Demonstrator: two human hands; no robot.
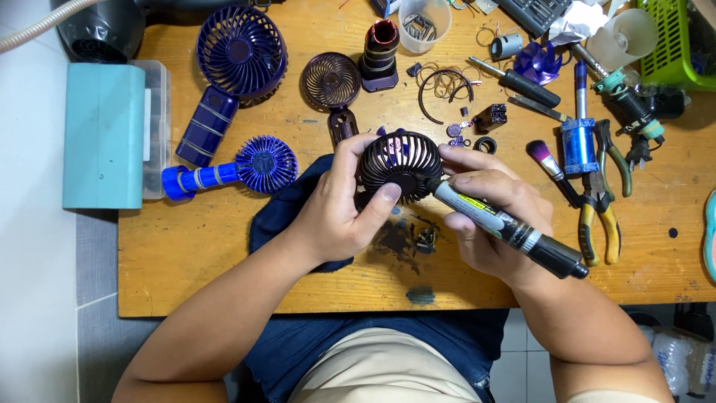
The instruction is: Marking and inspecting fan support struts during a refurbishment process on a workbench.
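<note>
While the right hand clenches a screwdriver, tip against the fan cage, the left hand grasps that cage just above the tabletop. Likely light, thin-ribbed and fragile; best held by its rim. Beyond lie blue fans and pliers.

Bare forearms, no sleeves visible; beige top, dark blue trousers.
</note>
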